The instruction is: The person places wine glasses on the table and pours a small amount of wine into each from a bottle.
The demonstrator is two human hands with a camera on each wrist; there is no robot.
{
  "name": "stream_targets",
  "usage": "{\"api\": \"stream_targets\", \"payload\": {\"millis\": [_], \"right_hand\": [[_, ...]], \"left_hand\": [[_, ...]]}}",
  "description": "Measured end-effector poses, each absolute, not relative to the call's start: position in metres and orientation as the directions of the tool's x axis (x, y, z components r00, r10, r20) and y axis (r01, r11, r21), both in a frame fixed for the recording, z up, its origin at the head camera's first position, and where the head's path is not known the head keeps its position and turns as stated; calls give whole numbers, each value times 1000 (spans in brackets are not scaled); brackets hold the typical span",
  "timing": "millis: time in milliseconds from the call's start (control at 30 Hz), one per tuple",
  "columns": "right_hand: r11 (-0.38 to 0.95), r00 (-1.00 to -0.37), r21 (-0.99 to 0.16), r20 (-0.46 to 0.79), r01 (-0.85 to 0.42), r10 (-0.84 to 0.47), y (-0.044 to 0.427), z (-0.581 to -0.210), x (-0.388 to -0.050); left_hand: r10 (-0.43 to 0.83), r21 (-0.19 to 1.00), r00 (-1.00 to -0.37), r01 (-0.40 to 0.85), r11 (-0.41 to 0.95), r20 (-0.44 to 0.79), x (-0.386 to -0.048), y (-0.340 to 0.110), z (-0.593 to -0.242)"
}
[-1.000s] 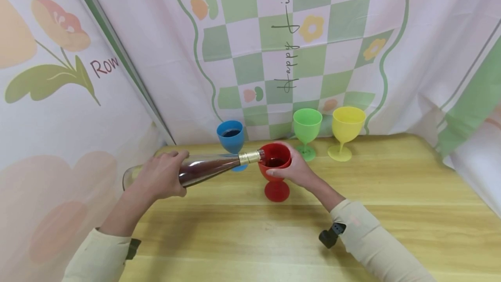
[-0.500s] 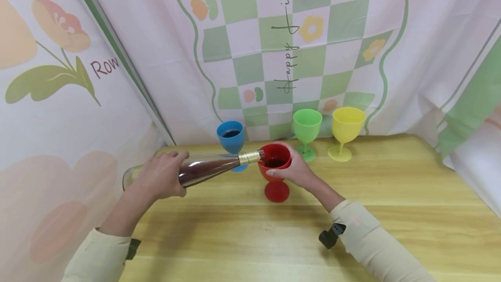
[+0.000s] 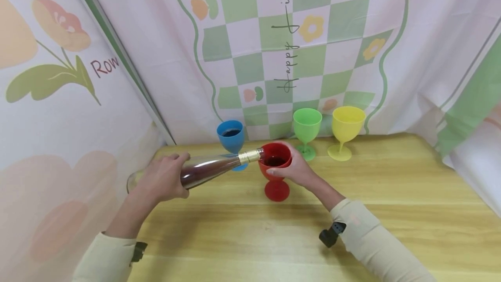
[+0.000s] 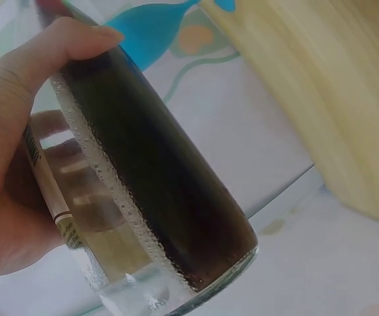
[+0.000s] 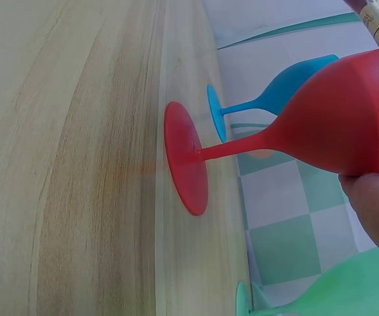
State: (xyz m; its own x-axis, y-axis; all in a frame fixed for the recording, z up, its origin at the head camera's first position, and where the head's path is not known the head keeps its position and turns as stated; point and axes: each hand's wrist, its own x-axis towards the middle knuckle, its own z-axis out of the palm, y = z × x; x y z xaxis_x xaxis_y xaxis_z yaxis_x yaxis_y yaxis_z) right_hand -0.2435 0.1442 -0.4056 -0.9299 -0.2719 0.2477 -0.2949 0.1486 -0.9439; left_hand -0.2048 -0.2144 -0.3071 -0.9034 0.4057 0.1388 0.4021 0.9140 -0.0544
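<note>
My left hand (image 3: 166, 177) grips a clear glass bottle (image 3: 211, 170) round its body. The bottle lies tilted, its gold-banded neck at the left rim of a red goblet (image 3: 277, 190). Dark liquid fills part of the bottle, with bubbles along its surface in the left wrist view (image 4: 156, 171). Curled round the red goblet's bowl from the right, my right hand (image 3: 295, 169) holds it upright. Dark liquid shows inside that bowl. In the right wrist view the goblet's foot (image 5: 186, 158) stands on the table.
Behind the bottle stands a blue goblet (image 3: 231, 140) with dark liquid in it. A green goblet (image 3: 307, 127) and a yellow goblet (image 3: 347, 126) stand at the back right of the wooden table (image 3: 250, 234). A printed curtain (image 3: 274, 55) hangs along the back edge.
My left hand and the bottle's base have shifted slightly to the right. The liquid in the red goblet appears a little higher. My right hand has kept its place.
</note>
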Motion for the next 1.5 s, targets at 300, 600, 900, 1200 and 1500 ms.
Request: {"api": "stream_targets", "payload": {"millis": [300, 600, 900, 1200, 1500], "right_hand": [[139, -928, -945, 249, -295, -276, 144, -404, -244], [134, -927, -944, 259, -302, -270, 145, -407, -244], [123, -924, -943, 268, -310, -273, 146, -410, -245], [140, -929, -941, 266, -308, -259, 144, -408, -245], [136, -929, -942, 263, -306, -261, 145, -408, -244]], "left_hand": [[388, 5, -908, 394, 919, 159, -206, -217, -321], [342, 96, -933, 353, 931, 116, -207, -217, -336], [325, 150, -940, 338, 929, 104, -208, -215, -346], [297, 346, -940, 339, 875, 171, -211, -220, -362], [210, 648, -963, 270, 712, 169, -212, -224, -367]]}}
